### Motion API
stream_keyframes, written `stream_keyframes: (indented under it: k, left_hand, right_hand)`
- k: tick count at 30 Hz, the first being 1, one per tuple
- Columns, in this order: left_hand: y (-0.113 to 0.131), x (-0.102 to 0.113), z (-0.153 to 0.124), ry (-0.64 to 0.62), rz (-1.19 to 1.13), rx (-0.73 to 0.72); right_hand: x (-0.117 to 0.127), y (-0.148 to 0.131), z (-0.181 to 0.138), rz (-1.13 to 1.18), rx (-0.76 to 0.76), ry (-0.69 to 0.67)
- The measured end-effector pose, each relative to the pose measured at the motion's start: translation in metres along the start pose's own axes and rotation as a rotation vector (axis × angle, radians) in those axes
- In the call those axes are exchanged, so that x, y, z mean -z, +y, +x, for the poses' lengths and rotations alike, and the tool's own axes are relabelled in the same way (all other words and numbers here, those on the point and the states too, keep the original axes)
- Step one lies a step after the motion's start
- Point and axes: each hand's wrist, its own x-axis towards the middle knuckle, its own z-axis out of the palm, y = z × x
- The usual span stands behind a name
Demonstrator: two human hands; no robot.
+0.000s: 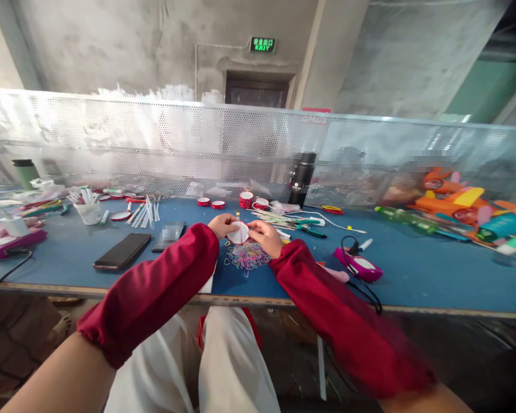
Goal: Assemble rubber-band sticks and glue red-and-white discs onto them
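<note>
Both of my hands meet over the blue table [434, 269], in dark red sleeves. My left hand [222, 224] and my right hand [264, 236] are closed on the edges of a small round white disc [239, 233], held between them just above the table. A thin yellowish stick [237, 216] stands up right behind the disc. Under the hands lies a heap of thin coloured rubber bands [247, 257].
A black phone [122, 251] and a second phone [168, 236] lie left of my hands. A purple glue gun [359, 267] with a black cable is to the right. Red-and-white lids [210, 202], white sticks [144, 213], a black flask [301, 179] and a perforated metal screen [155, 143] stand behind.
</note>
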Motion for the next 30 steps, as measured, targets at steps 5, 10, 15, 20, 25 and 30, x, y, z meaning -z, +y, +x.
stream_keyframes:
  k: [5,10,15,20,25,30]
  left_hand:
    - [0.0,-0.002,-0.001,0.003,0.048,-0.064]
    - [-0.003,-0.001,0.0,-0.022,0.111,-0.109]
    - [-0.004,-0.003,0.002,-0.013,0.113,-0.101]
    - [0.005,-0.007,-0.006,-0.058,-0.081,0.06]
    - [0.015,-0.005,-0.013,-0.033,-0.211,0.198]
    - [0.018,-0.003,-0.014,-0.027,-0.223,0.255]
  right_hand:
    - [-0.003,-0.002,-0.001,0.007,-0.017,-0.006]
    - [-0.005,-0.002,-0.001,-0.066,0.013,0.015]
    - [-0.005,-0.001,-0.001,-0.133,0.041,0.035]
    - [-0.002,0.0,0.0,-0.146,0.062,0.056]
    - [0.001,0.003,0.002,-0.155,0.073,0.096]
    - [0.0,0.003,0.002,-0.13,0.072,0.1]
